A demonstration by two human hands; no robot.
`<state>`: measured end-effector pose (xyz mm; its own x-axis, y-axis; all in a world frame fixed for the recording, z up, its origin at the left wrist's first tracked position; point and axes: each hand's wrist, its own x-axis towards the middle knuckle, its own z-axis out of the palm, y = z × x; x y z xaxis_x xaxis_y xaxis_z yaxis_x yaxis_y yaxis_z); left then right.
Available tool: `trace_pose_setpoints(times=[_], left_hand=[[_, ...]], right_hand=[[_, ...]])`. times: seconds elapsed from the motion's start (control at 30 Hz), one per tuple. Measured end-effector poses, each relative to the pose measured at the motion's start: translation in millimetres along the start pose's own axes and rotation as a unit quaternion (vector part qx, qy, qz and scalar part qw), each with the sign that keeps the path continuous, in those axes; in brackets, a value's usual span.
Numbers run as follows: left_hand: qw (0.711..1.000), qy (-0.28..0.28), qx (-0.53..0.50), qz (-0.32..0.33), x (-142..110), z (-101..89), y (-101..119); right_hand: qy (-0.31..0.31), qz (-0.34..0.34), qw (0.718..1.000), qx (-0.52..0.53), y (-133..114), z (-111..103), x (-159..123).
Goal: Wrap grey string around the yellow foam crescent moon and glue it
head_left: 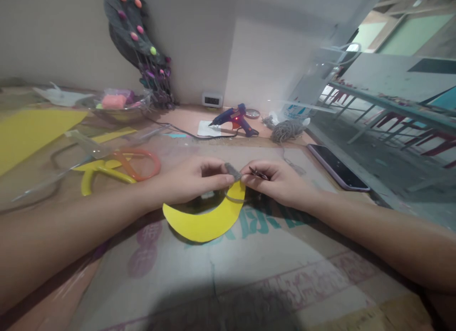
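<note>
A yellow crescent (203, 225), cut from flat sheet, hangs between my hands. Its upper tip is wrapped in grey yarn (232, 171). My left hand (199, 179) pinches that wrapped tip between thumb and fingers. On the other side, my right hand (276, 181) is closed with its fingertips at the yarn by the crescent's edge. A small dark thing (258, 173) pokes out from the right fingers; its kind is unclear. A loose strand of yarn loops across the crescent just below the fingers.
Behind my hands, a blue glue gun (233, 118) with a lit red light rests by a white pad. A grey yarn ball (287, 130) and a phone (338, 167) lie right. Orange-handled scissors (156, 165) and yellow sheet (32, 131) lie left. A decorated grey crescent (128, 32) leans against the wall.
</note>
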<state>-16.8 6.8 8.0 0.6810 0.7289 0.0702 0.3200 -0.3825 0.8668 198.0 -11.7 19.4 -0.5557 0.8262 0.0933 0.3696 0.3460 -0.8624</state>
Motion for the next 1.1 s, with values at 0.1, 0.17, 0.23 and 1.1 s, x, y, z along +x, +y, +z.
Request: trace_pose_setpoints(times=[0.1,0.17,0.23,1.1], left_hand=[[1.0,-0.002,-0.022,-0.002,0.2,0.1,1.0],[0.999,-0.006,-0.03,-0.007,0.3,-0.3,0.9],[0.999,-0.016,-0.039,-0.012,0.3,-1.0,0.3],[0.998,0.035,-0.046,-0.04,3.1,0.3,11.1]], right_hand=[[-0.002,-0.003,1.0,0.003,-0.8,0.2,0.1],[-0.003,-0.006,1.0,0.002,-0.6,0.4,0.2],[-0.004,-0.008,1.0,-0.003,-0.1,0.3,0.1],[0.084,-0.296,0.841,-0.446,12.0,-13.7,-4.0]])
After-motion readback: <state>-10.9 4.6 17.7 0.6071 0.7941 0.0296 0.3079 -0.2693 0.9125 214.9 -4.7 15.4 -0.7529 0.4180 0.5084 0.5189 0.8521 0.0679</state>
